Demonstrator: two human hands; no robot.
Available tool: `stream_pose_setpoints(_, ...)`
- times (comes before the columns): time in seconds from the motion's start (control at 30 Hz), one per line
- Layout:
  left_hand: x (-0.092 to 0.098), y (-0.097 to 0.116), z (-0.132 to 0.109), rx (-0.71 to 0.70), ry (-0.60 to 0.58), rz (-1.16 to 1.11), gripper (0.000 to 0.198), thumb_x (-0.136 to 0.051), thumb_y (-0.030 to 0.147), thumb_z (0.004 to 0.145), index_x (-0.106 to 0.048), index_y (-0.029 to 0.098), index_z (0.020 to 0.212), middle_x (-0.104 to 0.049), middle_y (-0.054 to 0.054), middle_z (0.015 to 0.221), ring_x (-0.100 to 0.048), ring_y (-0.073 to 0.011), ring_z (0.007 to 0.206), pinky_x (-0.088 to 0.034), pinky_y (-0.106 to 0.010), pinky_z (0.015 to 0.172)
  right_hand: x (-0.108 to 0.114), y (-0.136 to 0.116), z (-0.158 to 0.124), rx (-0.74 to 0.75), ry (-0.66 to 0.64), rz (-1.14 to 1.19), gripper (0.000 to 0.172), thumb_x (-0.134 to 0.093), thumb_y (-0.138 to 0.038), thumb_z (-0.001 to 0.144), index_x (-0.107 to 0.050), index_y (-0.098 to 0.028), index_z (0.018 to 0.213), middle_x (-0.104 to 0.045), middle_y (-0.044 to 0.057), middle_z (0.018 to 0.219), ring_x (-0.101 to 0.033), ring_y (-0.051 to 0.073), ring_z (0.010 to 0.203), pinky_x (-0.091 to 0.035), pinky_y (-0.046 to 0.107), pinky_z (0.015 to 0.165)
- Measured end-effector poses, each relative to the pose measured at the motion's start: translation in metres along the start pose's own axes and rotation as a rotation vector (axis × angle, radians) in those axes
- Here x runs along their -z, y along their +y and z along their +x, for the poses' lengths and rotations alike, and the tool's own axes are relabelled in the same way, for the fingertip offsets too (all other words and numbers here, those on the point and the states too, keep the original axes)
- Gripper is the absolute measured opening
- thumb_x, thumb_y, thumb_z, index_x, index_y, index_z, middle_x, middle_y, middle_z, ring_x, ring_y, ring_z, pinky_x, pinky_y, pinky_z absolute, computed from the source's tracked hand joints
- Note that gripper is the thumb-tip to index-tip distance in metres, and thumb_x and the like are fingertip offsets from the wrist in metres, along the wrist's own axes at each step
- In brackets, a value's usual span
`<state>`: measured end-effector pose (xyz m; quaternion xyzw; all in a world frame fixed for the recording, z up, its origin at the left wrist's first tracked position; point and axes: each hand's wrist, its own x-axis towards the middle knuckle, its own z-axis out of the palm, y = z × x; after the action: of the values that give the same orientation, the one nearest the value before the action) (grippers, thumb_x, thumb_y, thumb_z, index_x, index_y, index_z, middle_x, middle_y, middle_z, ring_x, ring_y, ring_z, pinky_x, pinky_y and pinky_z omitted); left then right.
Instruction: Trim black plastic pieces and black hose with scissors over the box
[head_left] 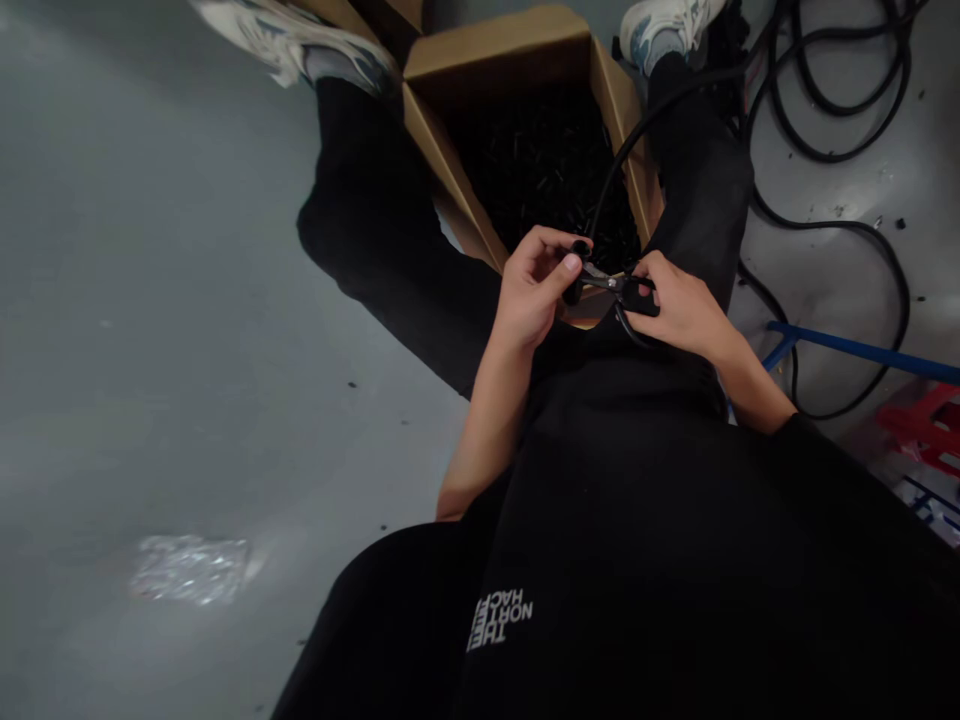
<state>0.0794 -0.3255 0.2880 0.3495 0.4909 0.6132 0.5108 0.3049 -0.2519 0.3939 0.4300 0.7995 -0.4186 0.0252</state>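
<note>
My left hand (534, 285) pinches the end of a black hose (616, 165) between thumb and fingers, above the near edge of a cardboard box. In my right hand (675, 300) are black-handled scissors (613, 284), their blades pointing left and reaching the hose end at my left fingertips. The scissor handles are spread somewhat apart. Below and beyond my hands, the open cardboard box (499, 42) holds a heap of small black pieces (544, 160). It stands on the floor between my legs.
Coils of black hose (832, 157) lie on the floor at the right. A blue bar (862, 347) and a red object (926, 425) are at the right edge. A clear plastic bag (191, 569) lies at the lower left.
</note>
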Motion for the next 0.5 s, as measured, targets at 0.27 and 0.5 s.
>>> stream_pose_setpoints(0.27,-0.001,0.001,-0.002,-0.002,0.001,0.122,0.056,-0.082,0.079,0.098,-0.071,0.028,0.116,-0.082,-0.007,0.116,-0.081,-0.0229,0.107,-0.067,-0.036,0.094,-0.001,0.0,0.003,-0.031,0.005,-0.02,0.038,-0.078,-0.043,0.09,-0.056,-0.024,0.115,-0.077,0.007,0.11,-0.075,0.028,0.096,-0.055,0.042,0.085)
stream_pose_setpoints(0.5,0.018,0.007,0.002,-0.093,-0.018,0.288,0.061,-0.065,0.086,0.105,-0.067,0.03,0.13,-0.079,-0.009,0.12,-0.082,-0.0284,0.119,-0.068,-0.043,0.1,-0.001,0.005,0.003,-0.025,0.146,0.227,0.037,-0.081,-0.045,0.087,-0.057,-0.026,0.109,-0.072,-0.001,0.092,-0.069,0.02,0.082,-0.053,0.037,0.08)
